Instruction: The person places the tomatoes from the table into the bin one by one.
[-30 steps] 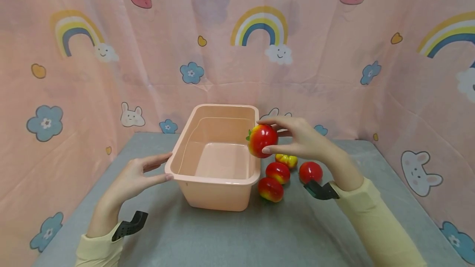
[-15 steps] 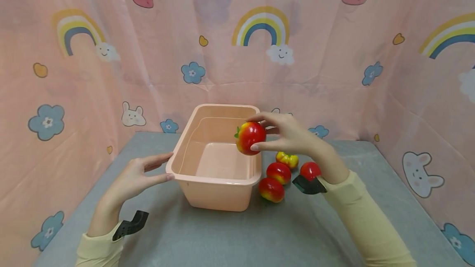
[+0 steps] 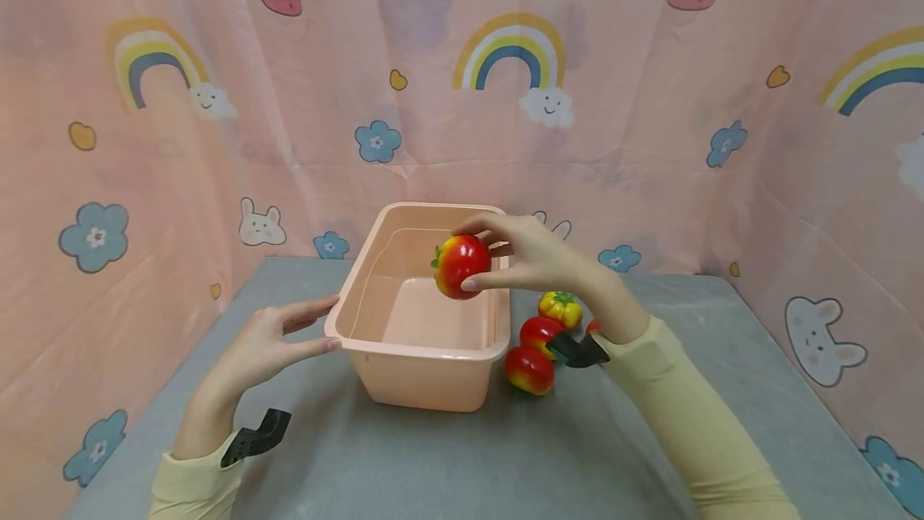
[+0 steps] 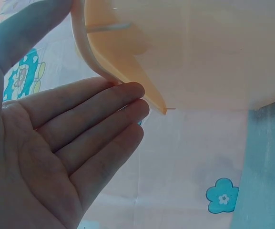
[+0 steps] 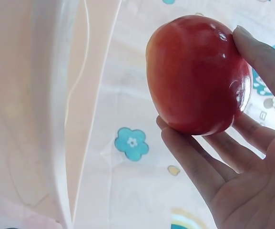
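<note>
My right hand (image 3: pixel 505 259) holds a red and yellow toy fruit (image 3: pixel 462 266) (image 5: pixel 197 76) between thumb and fingers, above the inside of the peach plastic tub (image 3: pixel 433 353), near its right wall. My left hand (image 3: pixel 277 339) (image 4: pixel 80 138) is flat with straight fingers touching the tub's (image 4: pixel 199 52) left rim corner. The tub looks empty inside.
Several toy fruits lie on the grey table right of the tub: a red-yellow one (image 3: pixel 529 369), a red one (image 3: pixel 539 331) and a yellow-orange one (image 3: pixel 560 308); another is mostly hidden by my wrist. A pink patterned curtain (image 3: pixel 650 103) closes in the back and sides.
My right hand has carried the red fruit leftward from beside the tub's right rim to over its inside. The left hand has stayed at the tub's rim.
</note>
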{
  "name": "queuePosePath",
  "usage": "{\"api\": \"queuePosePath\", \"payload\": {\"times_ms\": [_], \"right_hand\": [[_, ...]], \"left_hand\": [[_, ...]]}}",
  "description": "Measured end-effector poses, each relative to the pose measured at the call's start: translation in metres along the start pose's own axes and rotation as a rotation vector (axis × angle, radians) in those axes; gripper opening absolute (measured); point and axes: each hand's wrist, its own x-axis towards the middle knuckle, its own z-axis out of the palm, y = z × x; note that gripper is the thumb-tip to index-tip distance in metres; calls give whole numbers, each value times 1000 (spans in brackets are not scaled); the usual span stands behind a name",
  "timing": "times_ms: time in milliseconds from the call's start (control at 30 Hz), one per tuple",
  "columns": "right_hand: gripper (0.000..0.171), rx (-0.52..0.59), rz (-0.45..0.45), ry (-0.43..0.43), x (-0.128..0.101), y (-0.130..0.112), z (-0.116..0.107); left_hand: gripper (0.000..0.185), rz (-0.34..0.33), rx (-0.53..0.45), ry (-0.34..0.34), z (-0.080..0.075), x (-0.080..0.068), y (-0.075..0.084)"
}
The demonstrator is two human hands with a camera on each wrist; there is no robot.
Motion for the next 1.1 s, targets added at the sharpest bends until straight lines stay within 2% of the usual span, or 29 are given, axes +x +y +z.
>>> {"api": "queuePosePath", "payload": {"times_ms": [267,433,700,1100], "right_hand": [[58,17,20,-13,8,0,3],[58,-18,20,-15,8,2,3],[52,-25,-4,6,-6,8,-2],[52,24,28,46,-29,18,-6]], "left_hand": [[60,-2,-13,-15,1,3,3],[60,4,-13,-18,2,4,5],[59,13,-19,-16,2,4,6],[58,24,-8,-6,1,0,5]]}}
